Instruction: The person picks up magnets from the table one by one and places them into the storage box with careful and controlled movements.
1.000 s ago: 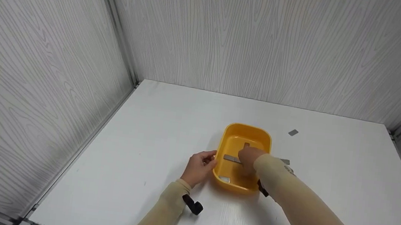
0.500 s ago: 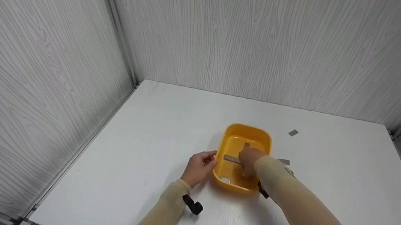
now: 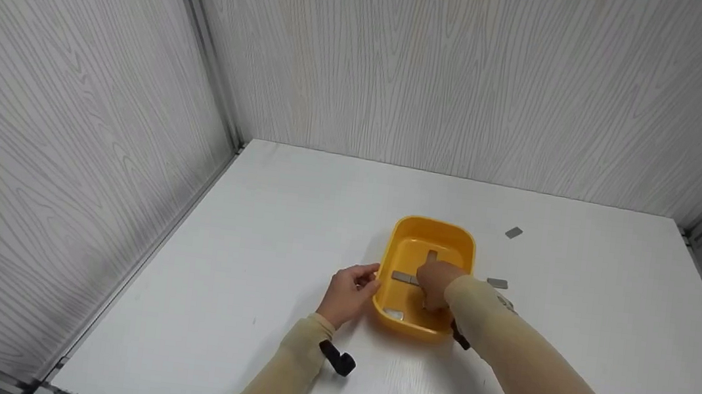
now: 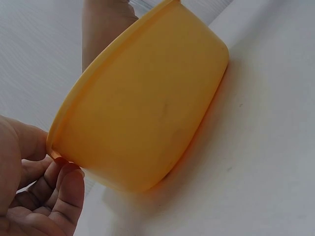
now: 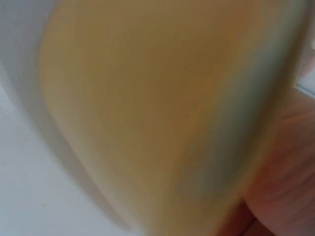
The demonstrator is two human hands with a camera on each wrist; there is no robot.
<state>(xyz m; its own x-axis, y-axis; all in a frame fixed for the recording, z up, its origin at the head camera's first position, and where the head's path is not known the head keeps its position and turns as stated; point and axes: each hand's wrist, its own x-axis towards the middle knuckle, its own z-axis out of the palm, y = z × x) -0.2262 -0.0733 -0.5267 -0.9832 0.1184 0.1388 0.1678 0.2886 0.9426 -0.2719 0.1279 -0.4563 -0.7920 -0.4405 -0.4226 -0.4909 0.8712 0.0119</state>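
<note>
A yellow plastic basin (image 3: 432, 229) stands on the white table. In the left wrist view my left hand (image 4: 37, 187) pinches its rim between thumb and fingers; the head view shows this hand (image 3: 346, 294) at the basin's left side. Inside the basin is my right hand (image 3: 439, 283), knuckles up and fingers pointing down. Its fingertips and whatever they touch are hidden. Beside it on the basin floor lie a flat grey strip (image 3: 404, 278) and another grey strip (image 3: 432, 256) at right angles. In the near left corner sits a pale piece (image 3: 393, 314).
Outside the basin, a small grey piece (image 3: 513, 233) lies farther back on the right. Another grey piece (image 3: 497, 284) is close to the basin's right side. Pale wood-grain panels (image 3: 406, 64) enclose the table. The right wrist view is mostly filled by the blurred basin wall (image 5: 138, 108).
Inside the basin my right hand has shifted only slightly. The grey piece right of the basin shows a little more from behind the sleeve. My left hand and the basin stay put.
</note>
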